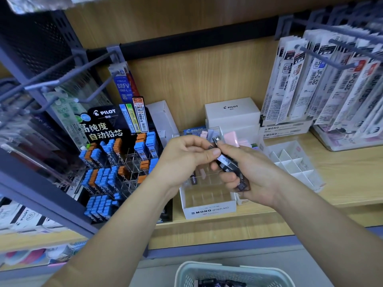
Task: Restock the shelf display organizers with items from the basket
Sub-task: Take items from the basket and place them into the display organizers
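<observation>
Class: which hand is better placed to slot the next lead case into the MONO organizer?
The left hand: it pinches one lead case above the organizer; the right hand grips the bundle.

a light wood-grain back panel (196, 79) rises behind the left hand (186, 156) and right hand (248, 175), crossed above them by a black horizontal rail (186, 45). a grey metal hook (323, 56) juts forward up and right of the right hand. a dark perforated metal side panel (31, 38) stands far up-left of the left hand. the wooden shelf board (342, 179) runs beneath both hands, edged nearer the camera by a grey-blue strip (228, 244). the light is soft and even.
</observation>
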